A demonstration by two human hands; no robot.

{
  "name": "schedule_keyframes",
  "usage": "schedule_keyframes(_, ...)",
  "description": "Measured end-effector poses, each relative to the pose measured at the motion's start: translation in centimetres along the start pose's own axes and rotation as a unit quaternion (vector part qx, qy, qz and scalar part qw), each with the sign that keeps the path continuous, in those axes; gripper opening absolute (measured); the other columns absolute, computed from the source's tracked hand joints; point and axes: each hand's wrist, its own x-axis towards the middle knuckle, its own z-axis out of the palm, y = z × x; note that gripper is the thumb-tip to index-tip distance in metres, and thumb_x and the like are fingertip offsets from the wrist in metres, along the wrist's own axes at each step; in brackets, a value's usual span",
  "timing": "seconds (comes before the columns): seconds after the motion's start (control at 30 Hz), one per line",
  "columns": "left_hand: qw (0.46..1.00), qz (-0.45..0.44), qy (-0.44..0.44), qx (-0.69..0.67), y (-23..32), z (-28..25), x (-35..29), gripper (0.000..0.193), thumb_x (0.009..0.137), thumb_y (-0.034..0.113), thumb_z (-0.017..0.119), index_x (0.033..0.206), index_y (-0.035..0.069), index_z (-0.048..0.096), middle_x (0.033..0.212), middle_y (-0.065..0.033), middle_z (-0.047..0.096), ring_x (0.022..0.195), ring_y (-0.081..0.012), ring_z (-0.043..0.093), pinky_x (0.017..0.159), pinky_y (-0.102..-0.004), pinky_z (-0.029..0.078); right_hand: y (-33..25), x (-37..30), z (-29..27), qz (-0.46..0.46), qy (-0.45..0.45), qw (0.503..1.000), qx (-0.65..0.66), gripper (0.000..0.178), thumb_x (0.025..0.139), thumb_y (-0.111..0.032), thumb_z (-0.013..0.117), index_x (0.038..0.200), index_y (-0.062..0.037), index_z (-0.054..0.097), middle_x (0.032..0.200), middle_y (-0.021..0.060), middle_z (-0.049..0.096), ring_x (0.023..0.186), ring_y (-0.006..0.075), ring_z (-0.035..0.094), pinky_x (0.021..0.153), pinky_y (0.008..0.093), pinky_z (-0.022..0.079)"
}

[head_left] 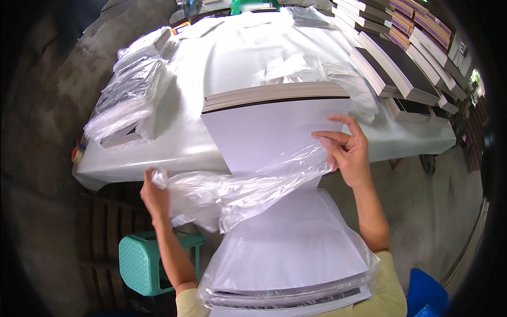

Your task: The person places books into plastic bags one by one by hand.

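Note:
A stack of white boards point(269, 132) with pale layered edges and a dark line rests at the table's near edge. Across its lower part stretches a crumpled clear plastic bag point(248, 191). My left hand point(154, 196) is closed on the bag's bunched left end, out past the table edge. At the stack's right side my right hand point(348, 150) pinches the bag's other end between thumb and fingers, its upper fingers over the white face. Close to my body lies another white sheet stack point(296, 243) in clear plastic; what supports it is hidden.
Plastic-wrapped stacks point(129, 100) line the left of the white-covered table point(185, 121). Black-topped board stacks point(396, 68) fill the right. Loose plastic point(343, 79) lies behind the white boards. A green stool point(142, 264) stands lower left, a blue object point(426, 293) lower right.

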Motion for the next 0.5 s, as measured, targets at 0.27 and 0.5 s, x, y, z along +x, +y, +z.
schedule_keyframes(0.27,0.828,-0.127,-0.186,-0.513,11.7,-0.7,-0.9,0.027,0.073,0.001,0.064,0.097,0.002,0.052,0.094,-0.0115,0.059,0.084,-0.0203,0.06,0.071,-0.0309,0.052,2.3,-0.4,0.8,-0.038,-0.012,0.996,-0.075,0.008,0.075,0.002,0.061,0.083,0.0026,0.062,0.076,0.0093,0.064,0.056,0.0068,0.056,0.049,0.0173,0.044)
schedule_keyframes(0.5,0.802,0.039,-0.372,-0.466,20.8,4.8,-3.3,0.028,0.068,0.0,0.065,0.095,0.002,0.057,0.092,-0.0092,0.06,0.085,-0.0138,0.057,0.072,-0.0254,0.044,1.8,-0.8,3.0,-0.054,-0.033,0.995,-0.082,0.019,0.078,-0.016,0.063,0.071,0.0009,0.058,0.061,0.0017,0.057,0.053,0.0062,0.047,0.048,0.0189,0.037)
